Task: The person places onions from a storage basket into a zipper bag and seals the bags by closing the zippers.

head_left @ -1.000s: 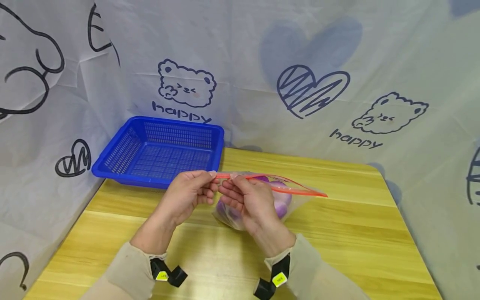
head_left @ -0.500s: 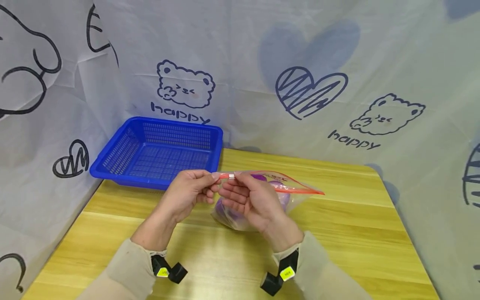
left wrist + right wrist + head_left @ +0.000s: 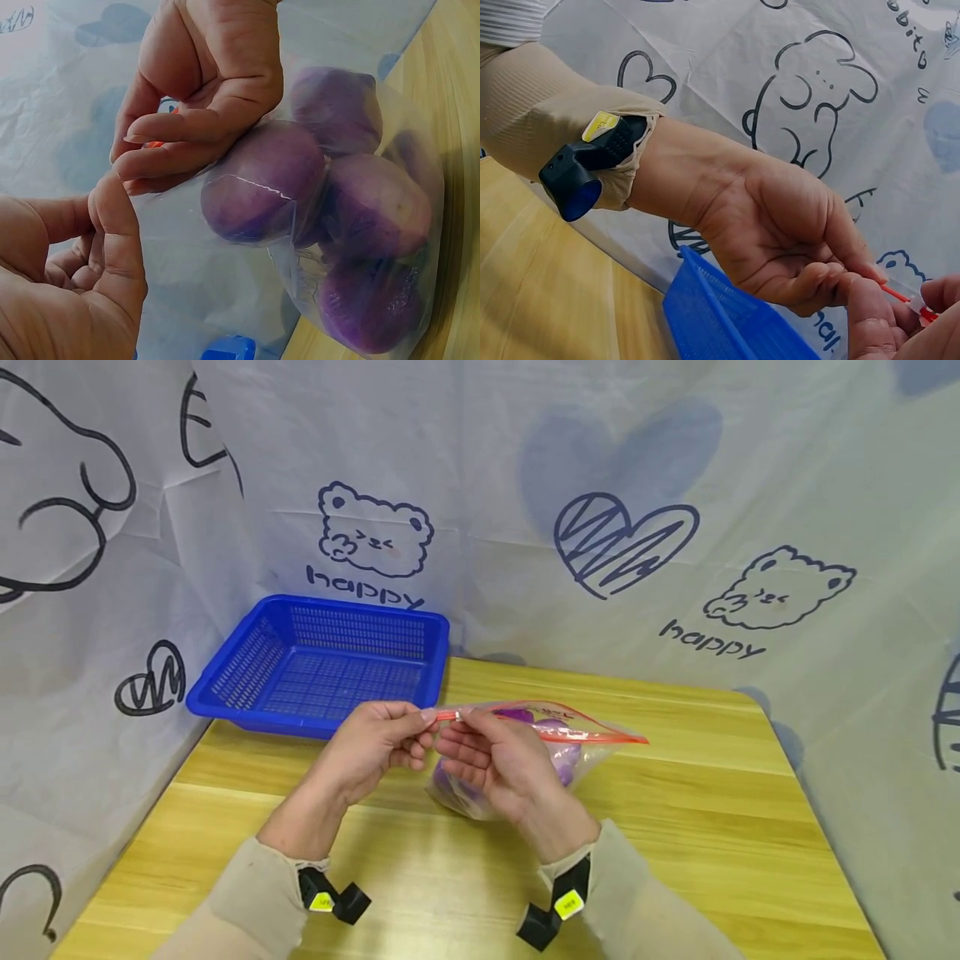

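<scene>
A clear zip bag (image 3: 592,762) with a red zip strip (image 3: 600,737) sits in front of me, several round purple, turnip-like things (image 3: 262,180) inside it. My left hand (image 3: 375,739) pinches the strip's left end between thumb and forefinger. Close beside it, the thumb and forefinger of my right hand (image 3: 506,760) pinch the small white slider (image 3: 916,304) on the strip. The mouth gapes to the right of my right hand. In the head view that hand covers part of the bag's contents.
A blue plastic basket (image 3: 315,722) with slotted sides stands at the back left of the wooden table (image 3: 697,827). White cloth (image 3: 495,602) printed with bears and hearts hangs behind and beside the table.
Half a second ago the white slider showed more fully by the right fingertips; now they cover more of it. The right hand has shifted slightly left. The left hand keeps its pinch.
</scene>
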